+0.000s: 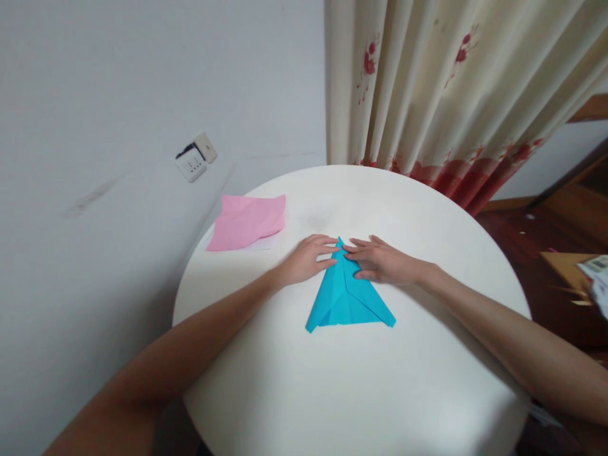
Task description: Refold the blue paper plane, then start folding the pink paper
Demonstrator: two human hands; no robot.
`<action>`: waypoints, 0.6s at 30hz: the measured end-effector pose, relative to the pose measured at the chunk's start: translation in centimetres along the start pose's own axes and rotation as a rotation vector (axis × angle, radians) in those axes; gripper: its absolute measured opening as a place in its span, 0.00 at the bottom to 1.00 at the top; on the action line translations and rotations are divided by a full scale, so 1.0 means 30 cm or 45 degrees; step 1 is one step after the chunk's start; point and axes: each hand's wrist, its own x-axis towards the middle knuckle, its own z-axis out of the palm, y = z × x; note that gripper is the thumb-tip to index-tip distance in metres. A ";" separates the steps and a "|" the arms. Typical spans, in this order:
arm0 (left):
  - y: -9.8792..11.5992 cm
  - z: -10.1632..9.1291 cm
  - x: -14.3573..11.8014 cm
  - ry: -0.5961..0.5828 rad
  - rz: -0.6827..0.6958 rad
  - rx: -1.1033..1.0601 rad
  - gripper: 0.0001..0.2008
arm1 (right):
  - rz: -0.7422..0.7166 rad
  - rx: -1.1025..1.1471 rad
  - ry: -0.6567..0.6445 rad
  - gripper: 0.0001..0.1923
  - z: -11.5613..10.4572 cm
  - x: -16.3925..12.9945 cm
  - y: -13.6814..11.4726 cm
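On the round white table we are pressing a folded blue paper, which is lying flat near the middle of the tabletop with its narrow tip pointing away from us and its wide base toward us. We are noting a raised centre crease running from the tip down the length of the piece, with folded flaps lying to either side of it. Our left hand is resting palm down on the table at the left edge of the tip, its fingers stretched flat and touching the paper. Our right hand is lying palm down on the right flap near the tip, its fingers likewise flat and spread on the sheet. Both hands are open, gripping nothing, and their fingertips are almost meeting at the point of the paper; whether they are actually touching each other we cannot tell. Both forearms are extending across the tabletop from the near edge. Farther off to the left, close to the rim, a creased pink paper is lying flat, well apart from the blue piece, with a sliver of white sheet showing under its near edge. Beyond the table we are recording a pale wall carrying a white socket, and a cream curtain with red flowers hanging behind the far rim.
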 end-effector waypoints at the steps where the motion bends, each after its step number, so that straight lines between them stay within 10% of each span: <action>1: 0.004 0.000 -0.002 -0.025 -0.021 0.028 0.17 | 0.001 0.000 -0.001 0.30 0.000 0.000 0.001; 18: 0.047 -0.021 0.003 -0.258 -0.251 -0.059 0.25 | 0.004 -0.005 -0.026 0.31 -0.006 0.000 -0.004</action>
